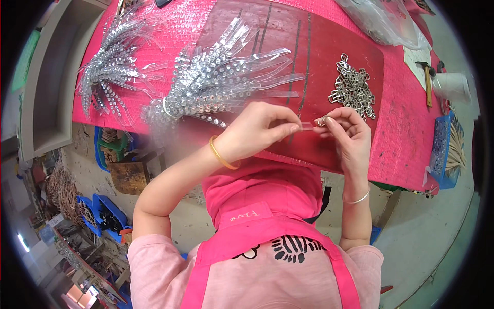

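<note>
My left hand [260, 129] pinches a thin clear strap [307, 125] that stretches across to my right hand [347, 135]. Between the right thumb and fingers sits a small metal buckle [321, 121], at the strap's other end. Whether the strap passes through the buckle is too small to tell. Beyond my left hand lies a bundle of clear straps with shiny round studs [206, 85], gathered by a white tie. A loose pile of silver buckles [354, 87] rests just past my right hand.
Another studded strap bundle [105, 72] lies at the far left of the pink-covered table [411, 134]. A dark red mat [329, 41] is under the work. A clear plastic bag [383, 23], a hammer [427, 85] and a blue basket [441, 149] stand toward the right.
</note>
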